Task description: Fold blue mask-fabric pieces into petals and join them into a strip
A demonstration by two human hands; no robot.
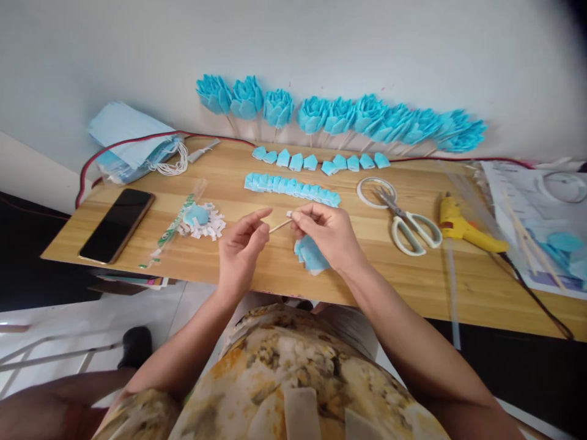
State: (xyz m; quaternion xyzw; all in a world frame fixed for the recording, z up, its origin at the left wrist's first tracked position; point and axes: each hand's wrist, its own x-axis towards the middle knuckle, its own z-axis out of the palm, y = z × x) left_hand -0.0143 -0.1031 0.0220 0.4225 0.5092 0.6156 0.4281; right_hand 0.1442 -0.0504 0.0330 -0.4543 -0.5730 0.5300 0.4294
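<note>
A thin wooden stick point(280, 226) spans the gap between my two hands above the table. My left hand point(242, 245) grips its left end near the thumb, with the index finger stretched out above. At the other end, my right hand point(326, 233) pinches the stick, and a small white piece point(289, 214) shows at those fingertips. Under my right hand lie several blue fabric pieces point(312, 255), partly covered. Just beyond is a row of overlapping folded blue petals point(291, 187), and behind it a spaced row of single petals point(296, 161).
Finished blue flowers on sticks point(312, 116) lean against the wall. Scissors point(408, 223), a tape roll point(367, 192) and a yellow glue gun point(463, 226) lie right. Left are a phone point(118, 225), face masks point(132, 137) and white scraps point(208, 225). A red-black cable point(82, 177) runs behind.
</note>
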